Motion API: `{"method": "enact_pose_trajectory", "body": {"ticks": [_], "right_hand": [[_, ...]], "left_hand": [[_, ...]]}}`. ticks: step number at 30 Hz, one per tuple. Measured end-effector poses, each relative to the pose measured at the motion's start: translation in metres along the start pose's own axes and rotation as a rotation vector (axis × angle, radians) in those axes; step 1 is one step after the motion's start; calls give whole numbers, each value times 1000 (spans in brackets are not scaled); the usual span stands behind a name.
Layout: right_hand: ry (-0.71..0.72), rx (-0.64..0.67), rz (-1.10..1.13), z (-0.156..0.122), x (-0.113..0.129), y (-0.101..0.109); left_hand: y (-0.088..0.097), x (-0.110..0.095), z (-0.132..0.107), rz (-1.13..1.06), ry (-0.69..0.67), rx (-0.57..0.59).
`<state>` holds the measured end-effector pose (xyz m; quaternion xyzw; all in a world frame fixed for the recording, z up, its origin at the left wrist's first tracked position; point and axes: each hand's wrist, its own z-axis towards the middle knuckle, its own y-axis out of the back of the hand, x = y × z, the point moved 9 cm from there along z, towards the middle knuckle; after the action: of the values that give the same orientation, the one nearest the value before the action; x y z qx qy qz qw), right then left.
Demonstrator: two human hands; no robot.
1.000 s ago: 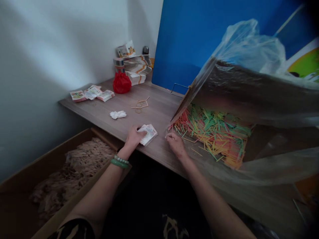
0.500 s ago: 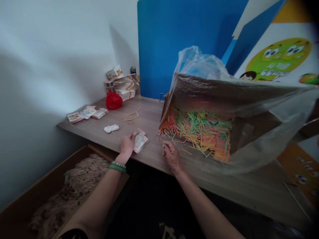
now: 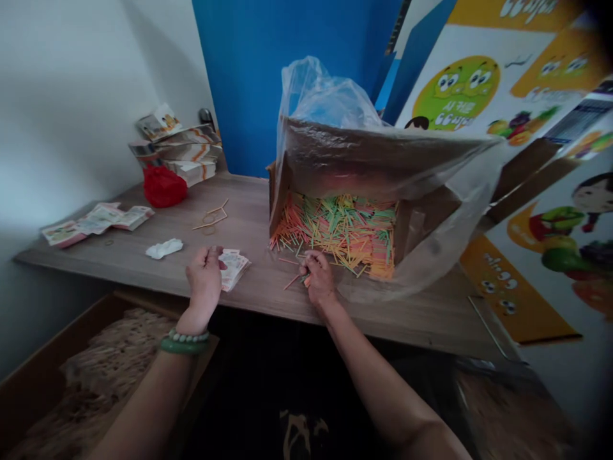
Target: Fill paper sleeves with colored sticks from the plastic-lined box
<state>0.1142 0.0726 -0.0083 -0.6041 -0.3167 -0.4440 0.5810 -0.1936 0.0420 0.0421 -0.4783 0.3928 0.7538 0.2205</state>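
My left hand [image 3: 204, 275] has its fingers curled together beside a small stack of printed packets [image 3: 234, 268] at the table's front edge; anything in its pinch is too small to make out. A beaded bracelet and a green bangle circle that wrist. My right hand [image 3: 318, 278] is closed on a few thin coloured sticks, with green and orange bits showing under its fingers. A loose pink stick [image 3: 290, 282] lies just left of it. Behind it, a tipped cardboard box [image 3: 345, 150] lined with clear plastic holds a heap of coloured sticks [image 3: 340, 230].
A crumpled white tissue [image 3: 164, 248], rubber bands with bent sticks [image 3: 213, 217], and more printed packets [image 3: 96, 223] lie to the left. Behind stand a red bag [image 3: 164, 186] and stacked packets [image 3: 191, 153]. Below left is a carton of wrapped pieces [image 3: 119, 358].
The view has swung right. My left hand has come off the packet stack to its left side. My right hand has moved to the box's front and closed on some sticks.
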Motion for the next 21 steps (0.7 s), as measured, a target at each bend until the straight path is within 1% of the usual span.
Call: {"method": "enact_pose_trajectory", "body": {"ticks": [2, 5, 7, 10, 13, 17, 19, 21], "right_hand": [[3, -6, -39, -3, 1, 2], [-10, -65, -23, -2, 1, 11], [-23, -111, 3, -1, 1, 17], [-37, -121, 25, -1, 0, 18], [-45, -77, 97, -4, 0, 9], [-68, -38, 186, -5, 1, -4], [-72, -55, 192, -2, 4, -2], [-68, -99, 182, 1, 7, 9]], "left_hand": [[-19, -10, -19, -1, 3, 114], [-58, -31, -58, 34, -109, 332], [-83, -41, -85, -16, -168, 452], [-115, -45, -113, -75, -187, 566], [-135, -49, -123, -113, -200, 607], [-151, -50, -118, -183, -136, 633], [-154, -48, -114, -191, -112, 630], [-154, -47, -110, -190, -120, 610]]}}
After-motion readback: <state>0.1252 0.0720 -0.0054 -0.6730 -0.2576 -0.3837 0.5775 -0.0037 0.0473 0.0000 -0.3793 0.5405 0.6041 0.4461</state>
